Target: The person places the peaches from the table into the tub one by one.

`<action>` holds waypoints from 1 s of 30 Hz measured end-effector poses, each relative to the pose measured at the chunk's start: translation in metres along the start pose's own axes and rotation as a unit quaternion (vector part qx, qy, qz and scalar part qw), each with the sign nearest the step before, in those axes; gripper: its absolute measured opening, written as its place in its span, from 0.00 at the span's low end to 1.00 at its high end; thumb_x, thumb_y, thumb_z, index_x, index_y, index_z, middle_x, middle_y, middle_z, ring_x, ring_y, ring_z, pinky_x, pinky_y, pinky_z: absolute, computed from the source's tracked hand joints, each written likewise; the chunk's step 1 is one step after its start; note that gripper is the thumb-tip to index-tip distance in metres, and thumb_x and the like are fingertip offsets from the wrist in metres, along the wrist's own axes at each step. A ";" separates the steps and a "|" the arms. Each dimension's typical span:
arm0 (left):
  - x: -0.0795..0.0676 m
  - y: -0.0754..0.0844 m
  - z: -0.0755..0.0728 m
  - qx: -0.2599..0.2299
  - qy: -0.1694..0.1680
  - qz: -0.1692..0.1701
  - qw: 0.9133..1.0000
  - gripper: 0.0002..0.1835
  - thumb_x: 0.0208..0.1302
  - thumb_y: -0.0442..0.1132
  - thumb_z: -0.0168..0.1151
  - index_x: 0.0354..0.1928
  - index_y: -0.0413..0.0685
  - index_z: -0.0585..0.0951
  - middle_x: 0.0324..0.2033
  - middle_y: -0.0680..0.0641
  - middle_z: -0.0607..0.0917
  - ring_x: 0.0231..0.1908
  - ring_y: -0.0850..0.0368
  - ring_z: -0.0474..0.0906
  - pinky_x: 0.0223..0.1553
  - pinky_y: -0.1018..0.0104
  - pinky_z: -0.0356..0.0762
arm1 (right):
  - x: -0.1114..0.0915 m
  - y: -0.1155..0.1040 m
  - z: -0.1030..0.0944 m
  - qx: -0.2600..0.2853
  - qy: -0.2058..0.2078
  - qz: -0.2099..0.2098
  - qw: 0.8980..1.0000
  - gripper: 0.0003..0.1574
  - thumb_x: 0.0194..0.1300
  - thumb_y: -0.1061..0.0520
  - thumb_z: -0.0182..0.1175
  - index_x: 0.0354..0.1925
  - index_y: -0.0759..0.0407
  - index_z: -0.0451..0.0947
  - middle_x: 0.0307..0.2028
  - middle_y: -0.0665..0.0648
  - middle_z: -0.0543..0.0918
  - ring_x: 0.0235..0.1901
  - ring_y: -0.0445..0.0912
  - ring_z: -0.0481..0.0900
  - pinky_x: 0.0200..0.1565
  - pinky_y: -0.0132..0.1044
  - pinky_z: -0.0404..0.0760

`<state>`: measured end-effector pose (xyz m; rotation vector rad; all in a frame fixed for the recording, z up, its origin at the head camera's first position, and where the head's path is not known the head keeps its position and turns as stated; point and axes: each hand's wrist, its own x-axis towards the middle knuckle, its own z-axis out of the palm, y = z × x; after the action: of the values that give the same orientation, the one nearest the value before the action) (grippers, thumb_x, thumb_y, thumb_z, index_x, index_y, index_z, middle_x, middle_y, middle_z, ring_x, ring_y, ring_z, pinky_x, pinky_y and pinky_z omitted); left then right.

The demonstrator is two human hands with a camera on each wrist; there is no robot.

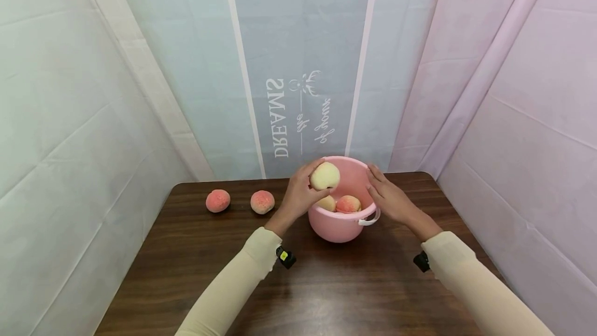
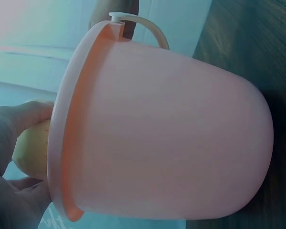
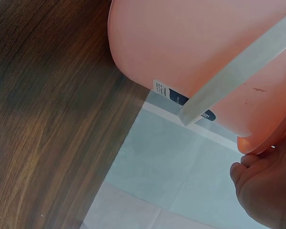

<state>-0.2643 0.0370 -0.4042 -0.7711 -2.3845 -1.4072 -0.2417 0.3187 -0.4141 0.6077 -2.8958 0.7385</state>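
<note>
A pink bucket (image 1: 337, 228) stands upright on the table, its white handle (image 1: 370, 218) hanging down at the front right. My left hand (image 1: 298, 194) grips a pale yellow peach (image 1: 325, 176) between thumb and fingers, at the left side of the bucket's mouth. That peach (image 2: 32, 150) also shows past the rim in the left wrist view. Inside the bucket lie a reddish peach (image 1: 348, 204) and a pale yellow one (image 1: 327, 203), the latter partly hidden. My right hand (image 1: 392, 198) holds the bucket's right rim, and its fingers (image 3: 250, 161) touch the rim in the right wrist view.
Two pink-red peaches, one (image 1: 217, 200) farther left and one (image 1: 263, 202) nearer the bucket, lie on the dark wooden table (image 1: 224, 253). Behind the table's back edge hangs a printed grey-blue curtain (image 1: 303, 40). Pale fabric walls stand at both sides.
</note>
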 end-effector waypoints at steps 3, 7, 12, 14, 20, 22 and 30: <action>0.001 0.001 0.000 0.005 -0.006 0.001 1.000 0.42 0.53 0.39 0.81 0.70 0.47 0.73 0.59 0.47 0.81 0.55 0.53 0.77 0.55 0.56 0.78 | 0.000 0.000 0.000 0.000 0.004 -0.003 1.000 0.41 0.84 0.43 0.36 0.78 0.71 0.48 0.80 0.66 0.44 0.77 0.64 0.45 0.71 0.64 0.55; 0.002 0.002 0.001 0.009 -0.015 -0.007 1.000 0.42 0.53 0.40 0.81 0.71 0.48 0.73 0.60 0.47 0.80 0.55 0.53 0.77 0.54 0.55 0.79 | 0.001 0.001 0.001 0.000 0.007 -0.004 1.000 0.41 0.84 0.42 0.35 0.78 0.71 0.48 0.80 0.66 0.44 0.78 0.64 0.45 0.71 0.64 0.56; 0.002 0.003 0.001 0.013 -0.027 -0.017 0.999 0.42 0.53 0.41 0.81 0.71 0.48 0.73 0.62 0.48 0.79 0.57 0.53 0.76 0.56 0.56 0.79 | 0.000 0.001 0.002 0.000 0.005 -0.001 1.000 0.41 0.84 0.42 0.35 0.78 0.70 0.47 0.80 0.65 0.43 0.78 0.63 0.44 0.71 0.63 0.56; 0.002 0.003 0.001 0.004 -0.033 -0.022 0.999 0.42 0.54 0.40 0.81 0.71 0.48 0.72 0.61 0.46 0.79 0.56 0.52 0.78 0.54 0.57 0.80 | 0.000 0.001 0.002 0.002 0.004 0.001 1.000 0.41 0.84 0.42 0.35 0.78 0.70 0.47 0.80 0.65 0.43 0.78 0.63 0.44 0.71 0.63 0.55; 0.000 0.002 0.001 -0.028 -0.040 -0.027 0.998 0.41 0.56 0.38 0.79 0.72 0.47 0.71 0.59 0.38 0.78 0.55 0.42 0.82 0.51 0.57 0.83 | 0.000 0.001 0.003 0.005 0.003 0.000 1.000 0.42 0.84 0.42 0.35 0.78 0.71 0.47 0.80 0.65 0.43 0.78 0.62 0.44 0.71 0.63 0.55; 0.000 0.002 0.001 -0.031 -0.040 -0.026 0.998 0.40 0.57 0.38 0.78 0.72 0.47 0.71 0.59 0.36 0.78 0.55 0.40 0.81 0.52 0.55 0.83 | 0.000 0.001 0.003 0.006 0.004 -0.002 1.000 0.42 0.84 0.41 0.35 0.78 0.71 0.47 0.80 0.66 0.43 0.78 0.63 0.44 0.71 0.64 0.55; -0.002 0.003 0.000 -0.048 -0.041 -0.018 0.998 0.39 0.59 0.38 0.76 0.72 0.45 0.71 0.59 0.35 0.78 0.58 0.41 0.78 0.55 0.52 0.81 | 0.000 -0.001 0.001 0.014 -0.004 0.005 1.000 0.41 0.84 0.44 0.38 0.78 0.70 0.46 0.80 0.66 0.42 0.78 0.63 0.42 0.71 0.64 0.54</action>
<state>-0.2609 0.0374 -0.4034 -0.8282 -2.4185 -1.5433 -0.2409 0.3172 -0.4144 0.6004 -2.9025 0.7820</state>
